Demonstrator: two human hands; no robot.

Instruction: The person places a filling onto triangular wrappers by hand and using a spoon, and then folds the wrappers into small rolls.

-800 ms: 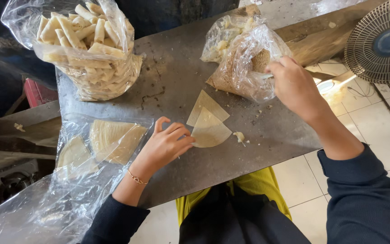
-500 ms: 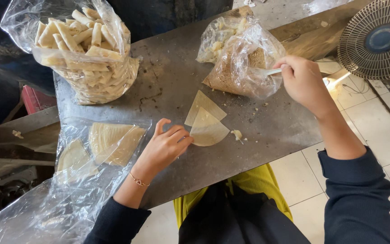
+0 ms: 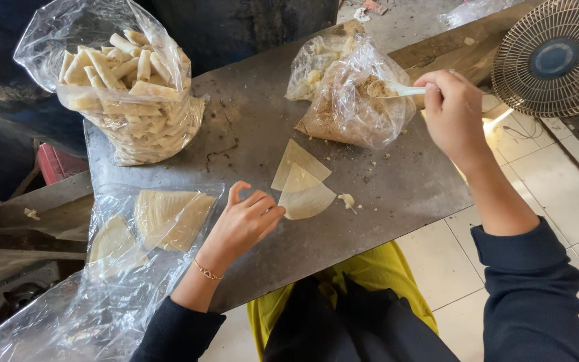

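My right hand (image 3: 456, 110) grips a white plastic spoon (image 3: 397, 88) loaded with brown filling, lifted at the mouth of a clear bag of filling (image 3: 353, 94). My left hand (image 3: 244, 221) rests on the grey metal table (image 3: 249, 127), its fingertips touching the edge of a pale wedge-shaped wrapper (image 3: 306, 198). A second wrapper (image 3: 293, 161) lies partly under the first one. A small lump of filling (image 3: 348, 200) sits just right of the wrappers.
A clear bag full of rolled pastries (image 3: 125, 87) stands at the table's back left. A plastic bag of stacked wrappers (image 3: 162, 214) lies at the left. An electric fan (image 3: 556, 57) lies at the upper right, above a tiled floor (image 3: 557, 188).
My right hand has drawn out of the filling bag and risen, with the spoon now showing, loaded. The left hand stays at the wrapper's edge.
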